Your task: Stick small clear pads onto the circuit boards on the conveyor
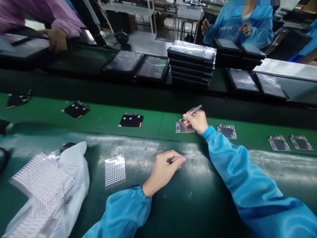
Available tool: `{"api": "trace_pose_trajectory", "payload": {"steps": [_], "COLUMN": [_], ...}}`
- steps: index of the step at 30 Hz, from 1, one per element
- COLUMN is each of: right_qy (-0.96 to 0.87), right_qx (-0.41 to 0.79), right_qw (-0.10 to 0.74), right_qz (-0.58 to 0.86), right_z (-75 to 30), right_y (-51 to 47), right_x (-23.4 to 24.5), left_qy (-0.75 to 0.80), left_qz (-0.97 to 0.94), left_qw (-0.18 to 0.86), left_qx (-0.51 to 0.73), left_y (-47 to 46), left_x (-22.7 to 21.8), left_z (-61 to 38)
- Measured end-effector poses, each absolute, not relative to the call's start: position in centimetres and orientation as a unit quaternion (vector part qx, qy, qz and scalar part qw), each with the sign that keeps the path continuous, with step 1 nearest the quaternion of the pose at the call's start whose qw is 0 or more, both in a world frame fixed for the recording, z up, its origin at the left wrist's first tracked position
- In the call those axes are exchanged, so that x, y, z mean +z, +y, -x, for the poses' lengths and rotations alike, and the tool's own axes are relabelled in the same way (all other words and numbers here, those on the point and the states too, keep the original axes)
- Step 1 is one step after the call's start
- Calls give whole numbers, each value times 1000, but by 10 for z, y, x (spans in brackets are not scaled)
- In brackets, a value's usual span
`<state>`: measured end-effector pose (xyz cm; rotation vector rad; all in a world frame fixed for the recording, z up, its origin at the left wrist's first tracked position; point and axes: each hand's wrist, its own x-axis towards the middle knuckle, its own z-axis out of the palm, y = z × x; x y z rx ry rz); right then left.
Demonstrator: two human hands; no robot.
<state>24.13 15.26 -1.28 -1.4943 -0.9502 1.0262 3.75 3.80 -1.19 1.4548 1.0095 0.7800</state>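
Tweezers [192,111] poised over a bare circuit board [182,127]

Beyond the green conveyor belt [99,121], on a raised dark run, black-framed display panels [153,67] lie beside a tall stack of panels [191,62]. Farther past the belt, a co-worker in a blue smock [247,26] stands with both hands up, and another person's hand [56,38] reaches from a pink sleeve. On the belt itself, black-covered boards [131,120] sit to the left of the bare circuit board, with more bare boards [226,131] to its right. On the near side of the belt, a dark green mat [128,208] holds a white plastic bag [79,175], a pile of perforated sheets [41,180] and a single perforated sheet [115,171].

The right hand [195,121] clenches the tweezers like a pen, their tip at the board. The left hand [162,172] pinches a narrow perforated strip [183,158] between its fingers, just short of the belt's near edge. The strip looks thin, light and apt to flex, so its end is the likely place to hold it. The board looks stiff but delicate, best taken by its edges.
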Motion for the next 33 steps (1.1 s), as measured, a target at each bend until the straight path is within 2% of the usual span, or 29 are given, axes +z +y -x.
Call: {"api": "trace_pose_trajectory", "payload": {"steps": [16, 25, 30, 33], "right_qy": [-409, -481, -462, -530], "right_qx": [412, 377, 381, 358], "right_qw": [510, 508, 516, 518], "right_qz": [635, 608, 613, 568], "right_z": [-254, -265, -268, -269], "right_y": [145, 133, 121, 95], "right_x": [-17, -21, -6, 15], "left_qy": [428, 429, 435, 435], "left_qz": [-620, -624, -618, -610], "left_qw": [562, 554, 557, 566], "left_qx": [342, 346, 344, 344], "left_y": [39, 39, 39, 39], "left_x": [-8, -8, -9, -8], "left_z": [-38, -39, -39, -39]}}
